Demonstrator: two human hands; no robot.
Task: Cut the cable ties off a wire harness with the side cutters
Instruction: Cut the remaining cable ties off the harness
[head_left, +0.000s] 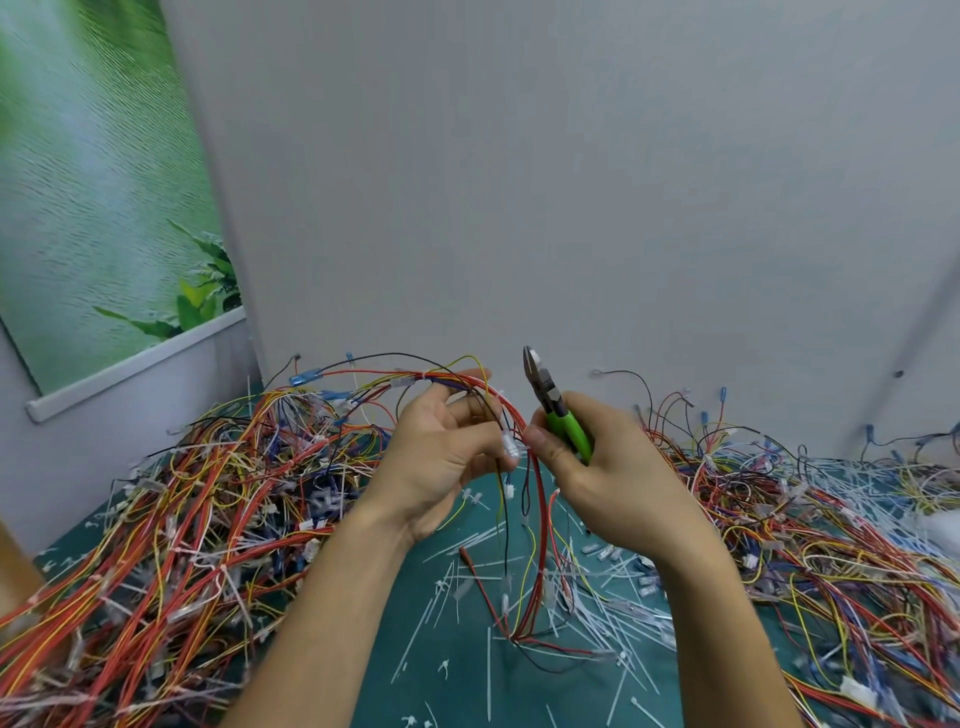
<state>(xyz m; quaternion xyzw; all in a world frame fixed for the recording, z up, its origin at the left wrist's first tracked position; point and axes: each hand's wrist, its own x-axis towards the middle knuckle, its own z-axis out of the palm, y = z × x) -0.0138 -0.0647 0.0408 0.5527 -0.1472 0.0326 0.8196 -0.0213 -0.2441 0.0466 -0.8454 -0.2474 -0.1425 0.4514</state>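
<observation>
— How did the wire harness (542, 519) sit?
— It was held up in the left hand (441, 452), a loose arc of red, yellow and black wires that bent over the fingers and hung down. A white cable tie (425, 375) was cinched round the bundle near the top of the arc.
— And the side cutters (551, 402)?
— They were just right of the arc, in the right hand (597, 467). Green handles, dark head pointing up, tilted slightly left. I couldn't tell how the jaws stood.
</observation>
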